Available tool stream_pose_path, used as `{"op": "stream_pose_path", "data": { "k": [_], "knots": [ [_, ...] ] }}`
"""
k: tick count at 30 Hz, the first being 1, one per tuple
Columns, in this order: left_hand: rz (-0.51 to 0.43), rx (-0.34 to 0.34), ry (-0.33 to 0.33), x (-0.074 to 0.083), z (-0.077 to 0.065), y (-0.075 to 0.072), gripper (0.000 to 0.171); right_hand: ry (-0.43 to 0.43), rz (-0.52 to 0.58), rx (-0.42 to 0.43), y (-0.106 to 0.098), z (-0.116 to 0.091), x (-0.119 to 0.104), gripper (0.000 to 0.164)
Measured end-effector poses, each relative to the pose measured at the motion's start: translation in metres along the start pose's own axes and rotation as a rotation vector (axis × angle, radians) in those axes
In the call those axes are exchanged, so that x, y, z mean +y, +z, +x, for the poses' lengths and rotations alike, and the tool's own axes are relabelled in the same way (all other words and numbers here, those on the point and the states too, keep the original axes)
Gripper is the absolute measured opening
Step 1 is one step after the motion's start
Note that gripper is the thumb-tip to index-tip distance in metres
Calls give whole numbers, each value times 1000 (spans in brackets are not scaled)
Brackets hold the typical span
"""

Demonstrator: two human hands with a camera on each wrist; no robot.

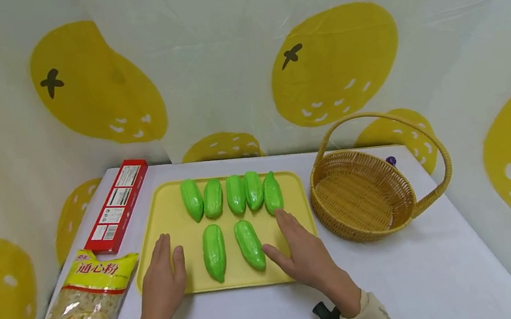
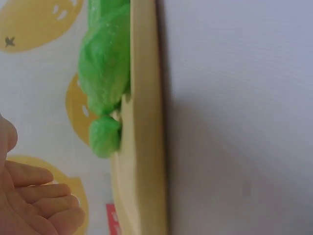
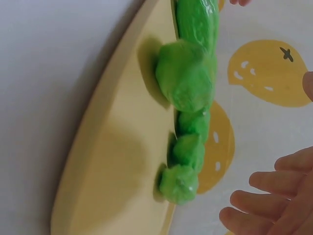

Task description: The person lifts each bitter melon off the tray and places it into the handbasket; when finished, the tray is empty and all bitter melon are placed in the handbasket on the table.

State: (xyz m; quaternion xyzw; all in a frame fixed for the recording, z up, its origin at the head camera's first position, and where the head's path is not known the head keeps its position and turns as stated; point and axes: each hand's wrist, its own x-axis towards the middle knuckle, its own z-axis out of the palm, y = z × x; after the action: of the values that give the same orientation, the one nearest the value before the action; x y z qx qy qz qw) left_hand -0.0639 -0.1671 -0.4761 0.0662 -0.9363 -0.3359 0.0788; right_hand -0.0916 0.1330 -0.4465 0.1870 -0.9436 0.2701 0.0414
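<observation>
Several glossy green, ridged, gourd-like vegetables lie on a yellow tray (image 1: 181, 259). Most form a back row, such as the one at its left end (image 1: 192, 200); in front are a left gourd (image 1: 214, 254) and a right gourd (image 1: 249, 245). My left hand (image 1: 161, 278) is held over the tray's left front part, fingers straight and nothing in it. Over the right front part is my right hand (image 1: 308, 253), also holding nothing, its thumb near the right front gourd. Both palms (image 2: 29, 205) face inward with fingers (image 3: 274, 183) extended.
A round wicker basket (image 1: 360, 193) with a tall handle stands right of the tray, with a small purple object (image 1: 391, 160) behind it. On the left lie a red box (image 1: 116, 208) and a yellow-topped pasta bag (image 1: 84, 309). A fruit-print curtain (image 1: 217, 66) hangs behind the table.
</observation>
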Motion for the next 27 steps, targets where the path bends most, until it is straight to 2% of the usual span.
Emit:
{"op": "stream_pose_path", "data": {
  "k": [11,14,18,22,27],
  "knots": [
    [-4,-26,-205,-26,-9,-4,64,18,80,-85,23,5,-3,81],
    [-5,-19,-225,-33,-12,-3,62,22,84,-108,30,6,-3,80],
    [-41,37,-236,-40,-16,-2,57,24,113,-126,38,10,-2,78],
    [-93,69,-253,-39,-18,-2,56,41,143,-125,46,14,0,77],
    [-108,95,-266,-38,-21,-1,56,49,155,-113,57,17,3,77]
  ]
}}
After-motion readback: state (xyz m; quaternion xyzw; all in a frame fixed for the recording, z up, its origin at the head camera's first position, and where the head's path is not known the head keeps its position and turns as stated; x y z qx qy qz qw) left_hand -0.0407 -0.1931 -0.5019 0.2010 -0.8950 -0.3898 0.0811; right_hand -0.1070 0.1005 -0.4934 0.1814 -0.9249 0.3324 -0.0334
